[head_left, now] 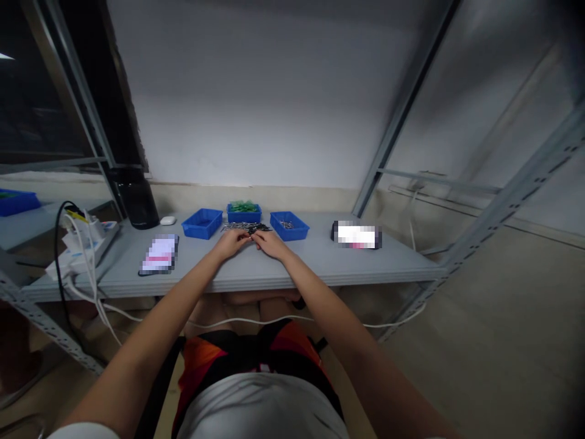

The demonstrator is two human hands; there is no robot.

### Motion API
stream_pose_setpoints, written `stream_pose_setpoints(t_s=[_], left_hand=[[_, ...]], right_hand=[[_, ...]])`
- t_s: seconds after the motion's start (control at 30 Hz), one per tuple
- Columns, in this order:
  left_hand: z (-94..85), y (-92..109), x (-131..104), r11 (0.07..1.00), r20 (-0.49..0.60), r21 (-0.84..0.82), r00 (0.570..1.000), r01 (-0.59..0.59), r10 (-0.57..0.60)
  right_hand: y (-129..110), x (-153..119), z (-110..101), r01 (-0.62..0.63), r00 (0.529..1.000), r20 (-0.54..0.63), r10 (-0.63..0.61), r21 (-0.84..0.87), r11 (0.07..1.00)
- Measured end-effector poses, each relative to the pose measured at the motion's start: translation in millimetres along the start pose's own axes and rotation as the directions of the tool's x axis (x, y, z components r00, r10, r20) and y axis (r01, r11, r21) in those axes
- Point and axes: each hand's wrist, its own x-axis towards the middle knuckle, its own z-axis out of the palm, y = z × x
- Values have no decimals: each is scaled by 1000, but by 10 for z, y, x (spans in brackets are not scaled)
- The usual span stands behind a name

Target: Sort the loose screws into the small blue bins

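At the middle of the grey shelf my left hand (pixel 232 242) and my right hand (pixel 269 244) meet fingertip to fingertip. The fingers of both are closed in a pinch. Whatever lies between them is too small and dark to make out. Just beyond the fingertips is a heap of small silvery metal pieces (pixel 234 226), with small black pieces (pixel 259 227) at its right end. Behind the heap stands a blue tray (pixel 244 217) of green pieces (pixel 242 206). Another blue tray (pixel 298 233), with a few metal pieces inside, is right of my right hand. Left of the heap sits a third blue tray (pixel 199 233).
A phone (pixel 159 254) lies on the left, near a white earbud case (pixel 168 221) and a black bottle (pixel 137 198). Farther left is a power strip (pixel 82 250) with cables. On the right stands a device with a blurred screen (pixel 356 235). Metal uprights (pixel 411 103) frame the shelf.
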Motion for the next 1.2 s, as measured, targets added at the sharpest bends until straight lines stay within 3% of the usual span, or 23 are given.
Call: stream_pose_setpoints(t_s=[0.17,0.73,0.97,1.2], left_hand=[[-5,4,4,1000,-10,6,1000,-13,13],[-1,-33,-15,995,-48,-38,995,-89,87],[22,-17,-22,993,-99,-117,995,0,-12],[22,-66,-5,998,-33,-58,999,28,-30]], right_hand=[[47,10,25,-21,999,-26,22,39,999],[94,27,48,22,998,51,-26,76,997],[42,11,39,9,1000,12,-9,60,998],[-55,-19,-9,-38,997,-63,43,78,996]])
